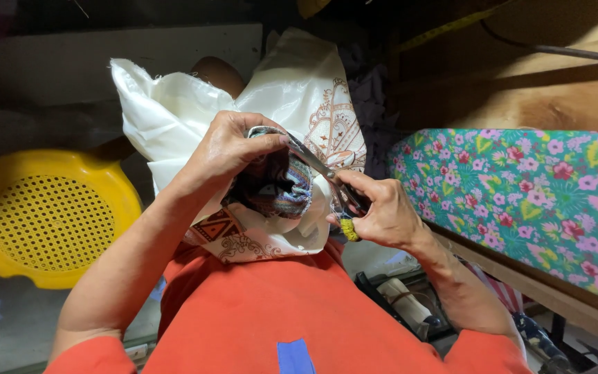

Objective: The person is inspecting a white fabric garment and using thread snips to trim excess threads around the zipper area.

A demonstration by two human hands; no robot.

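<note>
Both hands meet — left hand (233, 145) pinching patterned fabric (278, 183) (right hand (382, 211) scissors (323, 170)).

A cramped home sewing corner: floral-covered table (520, 201), cream lining cloth (174, 118), scissors (327, 173) at a patterned fabric piece (282, 187), yellow plastic stool (50, 221) alongside.

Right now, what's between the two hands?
In the head view, the scissors' blades span from the right hand to the patterned fabric pinched by the left hand, over cream cloth.
</note>
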